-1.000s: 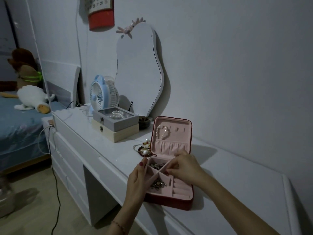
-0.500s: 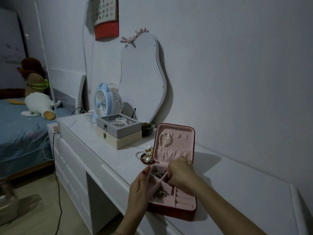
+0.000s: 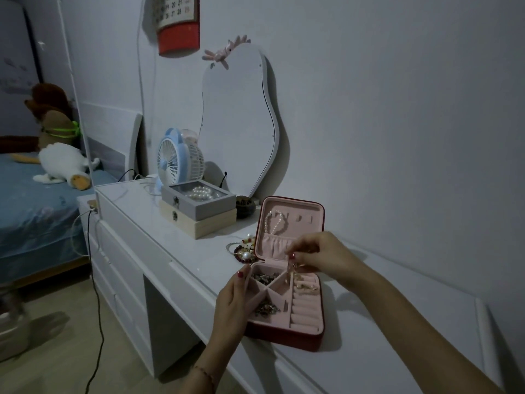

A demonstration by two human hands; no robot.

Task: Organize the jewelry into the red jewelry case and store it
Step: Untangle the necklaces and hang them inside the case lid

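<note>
Gold chain (image 3: pixel 298 280) in right hand's (image 3: pixel 321 255) pinch

Open red jewelry case (image 3: pixel 287 335), pink-lined, holds jewelry (image 3: pixel 265 308) in compartments.

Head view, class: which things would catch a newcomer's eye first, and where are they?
The open red jewelry case at the white dresser's front edge, steadied by the left hand while the right hand pinches a gold chain over it. Behind, a blue fan beside a wavy mirror.
</note>
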